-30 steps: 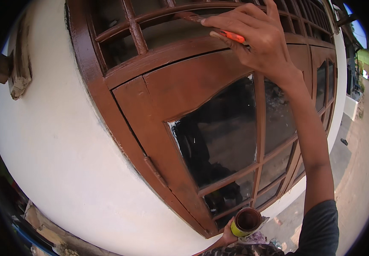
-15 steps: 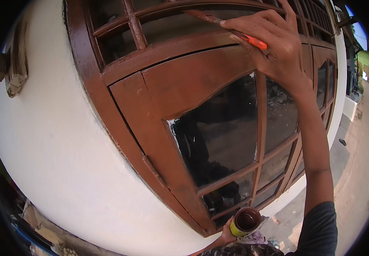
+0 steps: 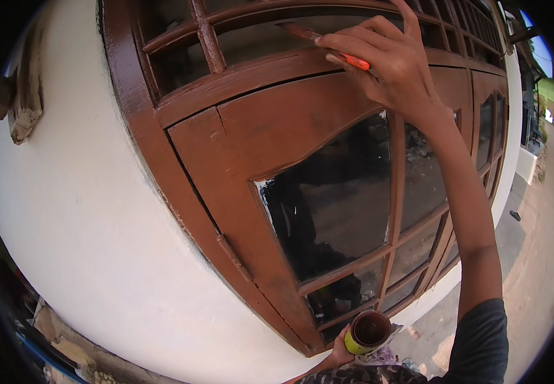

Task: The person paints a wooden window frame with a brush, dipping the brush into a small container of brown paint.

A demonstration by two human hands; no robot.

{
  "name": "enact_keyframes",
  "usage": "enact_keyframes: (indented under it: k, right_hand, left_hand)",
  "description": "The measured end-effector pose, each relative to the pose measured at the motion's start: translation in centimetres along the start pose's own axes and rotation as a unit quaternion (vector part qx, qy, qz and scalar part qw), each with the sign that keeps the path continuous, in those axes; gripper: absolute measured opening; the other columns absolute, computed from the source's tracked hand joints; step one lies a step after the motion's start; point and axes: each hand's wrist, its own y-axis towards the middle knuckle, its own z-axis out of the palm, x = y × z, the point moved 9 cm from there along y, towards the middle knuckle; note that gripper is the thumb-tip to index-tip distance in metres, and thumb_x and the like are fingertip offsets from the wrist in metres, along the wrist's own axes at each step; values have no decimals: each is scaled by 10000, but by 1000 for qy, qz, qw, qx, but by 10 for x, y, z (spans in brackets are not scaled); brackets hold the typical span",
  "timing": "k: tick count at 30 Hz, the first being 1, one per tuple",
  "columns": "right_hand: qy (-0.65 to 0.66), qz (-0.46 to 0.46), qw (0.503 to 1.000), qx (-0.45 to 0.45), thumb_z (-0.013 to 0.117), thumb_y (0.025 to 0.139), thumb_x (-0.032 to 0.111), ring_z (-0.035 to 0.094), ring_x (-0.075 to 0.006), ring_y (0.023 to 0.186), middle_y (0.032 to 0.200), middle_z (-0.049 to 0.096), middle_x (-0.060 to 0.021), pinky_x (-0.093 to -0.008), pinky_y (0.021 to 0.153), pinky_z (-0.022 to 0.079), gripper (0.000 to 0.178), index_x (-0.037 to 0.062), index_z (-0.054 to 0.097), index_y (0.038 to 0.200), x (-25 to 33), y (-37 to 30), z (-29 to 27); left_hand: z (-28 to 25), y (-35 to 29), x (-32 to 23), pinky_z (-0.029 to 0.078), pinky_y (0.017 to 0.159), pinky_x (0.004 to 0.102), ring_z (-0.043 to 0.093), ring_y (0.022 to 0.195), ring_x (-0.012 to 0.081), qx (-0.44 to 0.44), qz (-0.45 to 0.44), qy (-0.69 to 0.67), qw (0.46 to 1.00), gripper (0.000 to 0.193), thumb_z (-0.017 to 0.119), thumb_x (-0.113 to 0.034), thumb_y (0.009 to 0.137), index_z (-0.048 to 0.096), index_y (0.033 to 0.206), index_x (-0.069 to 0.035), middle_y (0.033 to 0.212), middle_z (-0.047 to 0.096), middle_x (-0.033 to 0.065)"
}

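My right hand (image 3: pixel 389 61) is raised to the upper part of a brown wooden window frame (image 3: pixel 193 137). It pinches a paintbrush (image 3: pixel 358 62) with an orange handle, whose brown-coated bristles point left toward the bars above the sash. Whether the bristle tip touches wood, I cannot tell. Low down, my left hand (image 3: pixel 339 351) is wrapped round a yellow-green paint can (image 3: pixel 358 341), held with its open top facing up. Dark brown paint coats the inside of the can. White marks edge the dark glass pane (image 3: pixel 328 192) in the sash.
A white wall (image 3: pixel 72 211) borders the frame on the left, with a wooden bracket (image 3: pixel 26 115) jutting from it. A metal hinge (image 3: pixel 233 257) sits on the sash's left edge. To the right runs a dirt path (image 3: pixel 536 256) with a small dark object (image 3: pixel 514 215) beside it.
My right hand has moved left and slightly down with the paintbrush, and its bristles have dropped a little. My left hand keeps the paint can in nearly the same place.
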Motion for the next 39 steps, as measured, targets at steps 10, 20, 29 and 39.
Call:
enact_keyframes:
  k: [10,20,29,39]
  right_hand:
    - [3,-4,999,-33,824,767,158,590,-144,716,813,718,27,-557,1137,301,251,147,768,1011,-1,-6,-9]
    - [-14,-1,1000,-22,823,770,187,584,-141,717,843,728,32,-559,1125,306,248,143,767,1008,9,-3,-20]
    - [-59,-18,998,-8,808,794,159,582,-113,773,951,756,81,-372,1006,336,285,214,766,1071,26,-5,-25]
    - [-49,-23,998,-19,792,808,142,583,-112,782,957,759,58,-366,998,329,279,198,765,1080,25,-6,-16]
  left_hand:
    - [1,4,-9,310,1187,459,456,1381,272,25,44,97,994,533,351,-479,1042,514,1427,-148,1473,523,82]
    - [-5,14,11,311,1186,458,453,1385,264,24,-40,-74,996,532,342,-479,1043,507,1431,-155,1474,523,77]
    - [-28,38,43,337,1167,476,488,1358,271,18,-130,-232,964,520,383,-485,1030,541,1406,-162,1450,550,71]
    - [-12,18,23,338,1166,481,488,1356,282,3,-126,-205,971,533,354,-487,1036,523,1419,-157,1444,552,84]
